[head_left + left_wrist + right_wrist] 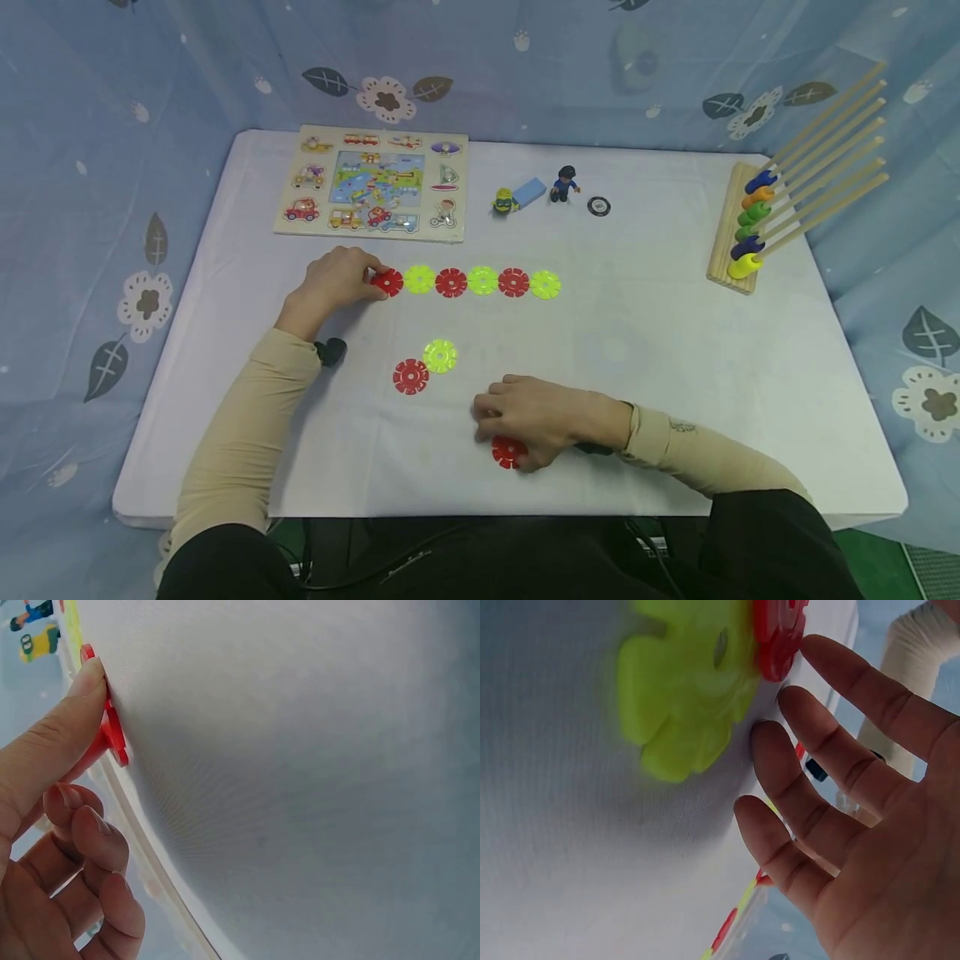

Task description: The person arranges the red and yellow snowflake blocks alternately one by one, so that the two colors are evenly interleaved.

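Note:
At the left end of a row of alternating red and yellow-green notched plastic discs, my left hand (339,279) pinches a red notched disc (388,282) between thumb and index finger. The disc stands close on the white cloth, its edge showing in the left wrist view. My right hand (536,417) is low over the table near the front edge, fingers spread and gently bent. Its index fingertip is right at a red notched disc (778,637). A yellow-green notched disc (686,690) lies beside that one, hidden under the hand in the head view.
A loose red disc (411,377) and a yellow-green disc (440,357) lie mid-table. Behind the row are a wooden picture puzzle (288,221), toy figures (564,183), a blue block (529,192) and a small black wheel (598,206). A pegged bead rack (723,229) stands at right.

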A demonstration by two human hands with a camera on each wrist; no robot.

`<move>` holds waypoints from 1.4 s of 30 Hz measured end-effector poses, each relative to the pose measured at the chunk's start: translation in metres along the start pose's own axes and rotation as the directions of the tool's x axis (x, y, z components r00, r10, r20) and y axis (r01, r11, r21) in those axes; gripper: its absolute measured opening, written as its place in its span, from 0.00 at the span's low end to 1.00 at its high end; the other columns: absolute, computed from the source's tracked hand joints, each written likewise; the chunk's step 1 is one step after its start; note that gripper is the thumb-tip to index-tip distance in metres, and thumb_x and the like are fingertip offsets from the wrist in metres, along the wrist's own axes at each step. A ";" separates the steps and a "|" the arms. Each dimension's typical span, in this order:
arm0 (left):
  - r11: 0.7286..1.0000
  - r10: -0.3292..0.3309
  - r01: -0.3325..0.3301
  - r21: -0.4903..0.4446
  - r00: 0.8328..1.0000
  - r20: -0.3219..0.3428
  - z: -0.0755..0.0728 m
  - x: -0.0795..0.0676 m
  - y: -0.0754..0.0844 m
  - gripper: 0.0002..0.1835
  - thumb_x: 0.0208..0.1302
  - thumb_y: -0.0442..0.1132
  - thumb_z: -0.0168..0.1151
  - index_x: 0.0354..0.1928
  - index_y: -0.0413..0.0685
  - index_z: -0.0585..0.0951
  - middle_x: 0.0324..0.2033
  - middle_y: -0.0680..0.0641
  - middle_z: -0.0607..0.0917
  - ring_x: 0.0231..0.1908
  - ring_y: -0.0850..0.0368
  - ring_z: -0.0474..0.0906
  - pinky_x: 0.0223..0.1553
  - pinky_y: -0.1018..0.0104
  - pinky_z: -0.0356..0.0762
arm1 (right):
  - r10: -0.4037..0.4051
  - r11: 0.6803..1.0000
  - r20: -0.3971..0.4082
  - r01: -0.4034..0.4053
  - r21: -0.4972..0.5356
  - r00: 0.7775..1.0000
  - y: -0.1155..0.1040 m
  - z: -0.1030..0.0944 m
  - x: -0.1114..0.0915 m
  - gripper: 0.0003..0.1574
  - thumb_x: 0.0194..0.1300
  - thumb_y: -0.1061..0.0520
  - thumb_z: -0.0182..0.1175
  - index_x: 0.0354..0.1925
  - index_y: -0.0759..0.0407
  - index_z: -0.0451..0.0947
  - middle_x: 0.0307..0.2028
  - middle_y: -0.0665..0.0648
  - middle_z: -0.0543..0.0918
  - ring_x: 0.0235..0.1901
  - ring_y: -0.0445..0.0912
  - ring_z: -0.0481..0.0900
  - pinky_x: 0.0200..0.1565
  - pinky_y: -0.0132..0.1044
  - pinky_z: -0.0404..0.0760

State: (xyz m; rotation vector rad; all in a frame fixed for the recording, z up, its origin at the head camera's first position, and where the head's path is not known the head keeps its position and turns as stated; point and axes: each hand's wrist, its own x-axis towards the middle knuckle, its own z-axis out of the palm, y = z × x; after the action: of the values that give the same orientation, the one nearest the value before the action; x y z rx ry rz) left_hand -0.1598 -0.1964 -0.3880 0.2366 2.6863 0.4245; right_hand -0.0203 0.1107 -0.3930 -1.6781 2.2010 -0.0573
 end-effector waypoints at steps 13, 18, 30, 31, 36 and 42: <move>1.000 -0.001 0.001 0.006 1.000 0.002 -0.002 0.000 0.000 0.26 0.55 0.44 0.71 0.57 0.48 0.81 0.33 0.43 0.79 0.34 0.50 0.70 0.32 0.60 0.66 | -0.039 0.996 0.007 0.040 -0.082 0.999 -0.011 0.002 0.003 0.28 0.48 0.41 0.70 0.49 0.43 0.77 0.48 0.47 0.75 0.42 0.42 0.74 0.52 0.39 0.75; 1.000 0.001 -0.001 0.007 1.000 0.007 -0.001 0.001 0.000 0.26 0.55 0.45 0.71 0.57 0.49 0.81 0.33 0.43 0.79 0.35 0.50 0.70 0.32 0.60 0.66 | -0.046 0.985 -0.015 0.043 -0.169 0.999 -0.013 0.001 0.002 0.28 0.50 0.42 0.68 0.50 0.43 0.77 0.48 0.48 0.75 0.42 0.43 0.74 0.48 0.38 0.74; 1.000 -0.004 0.004 0.003 1.000 0.008 0.000 0.002 0.001 0.26 0.55 0.45 0.71 0.57 0.49 0.81 0.33 0.44 0.79 0.35 0.50 0.70 0.33 0.60 0.65 | -0.050 0.976 -0.033 0.042 -0.215 0.998 -0.012 0.000 0.001 0.27 0.51 0.43 0.68 0.50 0.44 0.76 0.48 0.49 0.75 0.41 0.44 0.75 0.47 0.38 0.77; 1.000 -0.005 0.005 0.004 1.000 0.007 0.000 0.002 0.001 0.26 0.55 0.45 0.71 0.57 0.49 0.81 0.33 0.44 0.79 0.34 0.50 0.70 0.32 0.61 0.65 | -0.051 0.976 -0.038 0.042 -0.211 0.998 -0.012 -0.001 0.001 0.27 0.51 0.43 0.68 0.50 0.44 0.76 0.47 0.49 0.76 0.41 0.43 0.75 0.47 0.38 0.77; 1.000 -0.002 0.002 0.002 1.000 0.004 0.000 0.002 0.001 0.26 0.55 0.44 0.71 0.57 0.48 0.81 0.32 0.44 0.79 0.34 0.51 0.70 0.32 0.61 0.65 | -0.041 0.982 -0.096 0.022 -0.187 0.995 -0.004 -0.008 -0.002 0.25 0.49 0.43 0.70 0.45 0.47 0.77 0.45 0.50 0.77 0.37 0.42 0.75 0.43 0.34 0.77; 1.000 0.000 0.000 0.005 1.000 0.008 0.000 0.001 0.000 0.26 0.55 0.44 0.71 0.57 0.47 0.81 0.31 0.44 0.78 0.33 0.51 0.70 0.31 0.61 0.64 | 0.078 0.995 -0.154 -0.087 -0.051 0.985 0.018 -0.018 -0.013 0.28 0.47 0.46 0.73 0.47 0.51 0.78 0.47 0.51 0.79 0.39 0.44 0.77 0.44 0.35 0.78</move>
State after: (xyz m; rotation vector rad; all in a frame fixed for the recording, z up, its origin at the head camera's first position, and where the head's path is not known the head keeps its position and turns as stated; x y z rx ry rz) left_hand -0.1609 -0.1961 -0.3889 0.2395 2.6798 0.4155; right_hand -0.0400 0.1246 -0.3779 -1.6602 2.4033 -0.1047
